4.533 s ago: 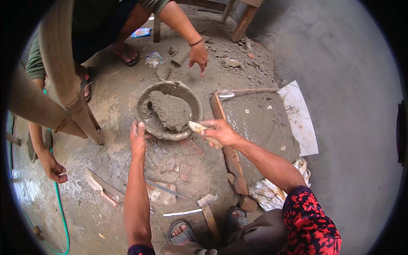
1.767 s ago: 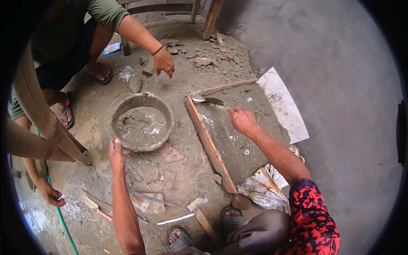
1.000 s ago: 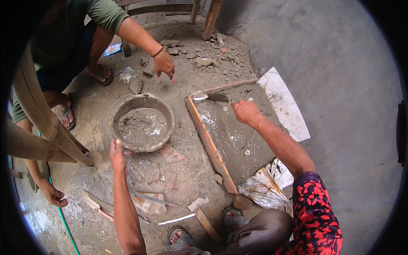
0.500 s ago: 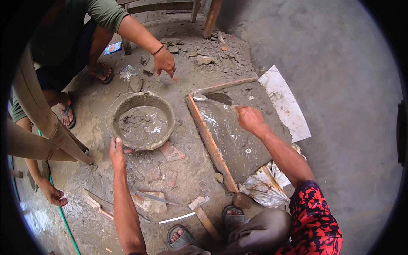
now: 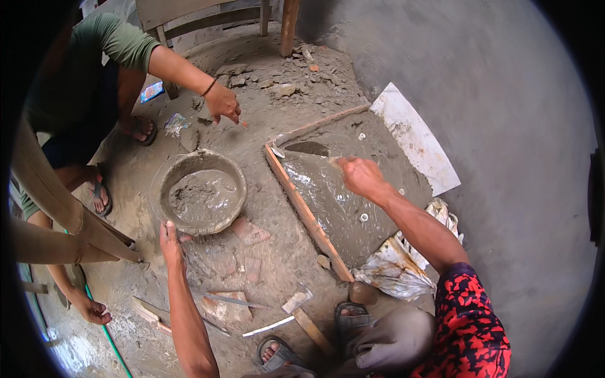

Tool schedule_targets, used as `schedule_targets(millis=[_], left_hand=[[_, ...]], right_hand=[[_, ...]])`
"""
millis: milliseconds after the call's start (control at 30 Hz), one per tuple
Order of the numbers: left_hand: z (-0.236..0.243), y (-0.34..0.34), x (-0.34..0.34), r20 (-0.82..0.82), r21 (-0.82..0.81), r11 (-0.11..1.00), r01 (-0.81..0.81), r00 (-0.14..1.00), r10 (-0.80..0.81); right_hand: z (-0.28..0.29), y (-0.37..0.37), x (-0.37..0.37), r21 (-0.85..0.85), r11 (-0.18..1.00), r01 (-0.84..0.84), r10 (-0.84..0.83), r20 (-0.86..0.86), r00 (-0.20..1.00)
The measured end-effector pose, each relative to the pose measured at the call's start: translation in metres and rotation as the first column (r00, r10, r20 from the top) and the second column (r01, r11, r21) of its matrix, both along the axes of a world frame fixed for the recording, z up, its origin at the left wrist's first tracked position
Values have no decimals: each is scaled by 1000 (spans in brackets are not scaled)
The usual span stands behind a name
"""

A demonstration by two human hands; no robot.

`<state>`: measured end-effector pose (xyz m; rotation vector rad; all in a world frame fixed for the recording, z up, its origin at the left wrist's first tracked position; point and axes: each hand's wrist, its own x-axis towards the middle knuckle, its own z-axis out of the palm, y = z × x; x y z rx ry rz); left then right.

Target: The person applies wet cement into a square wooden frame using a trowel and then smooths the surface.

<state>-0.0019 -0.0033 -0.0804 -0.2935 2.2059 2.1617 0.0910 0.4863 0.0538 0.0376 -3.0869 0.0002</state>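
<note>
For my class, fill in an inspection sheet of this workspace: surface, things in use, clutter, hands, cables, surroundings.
Surface: ground, rough and grey, shiny wet patches at left.
Things in use: trowel, its blade on wet grey mix bordered on two sides by wooden strips; basin partly filled with similar mix.
Clutter: brick pieces, hammer, crumpled white sheet, rubble.
Hands: right hand grips the trowel's handle; left hand at the basin's near rim, grip unclear.
Cables: nothing seen; green hose at left.
Surroundings: co-worker crouching at upper left, one arm outstretched; wooden furniture leg at top.
</note>
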Motion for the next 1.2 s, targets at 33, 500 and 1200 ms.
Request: schedule_targets(millis=[33,500,1200], left_hand=[[1,1,1,26,-16,1000,-3,1000,3],[36,8,7,232,-193,980,44,973,2],[43,3,4,331,-306,951,55,942,52]], right_hand=[[-2,1,4,5,1000,-31,31,16,999],[-17,28,8,-78,997,-8,7,-20,1000],[-30,33,1,-123,990,-69,47,-174,984]])
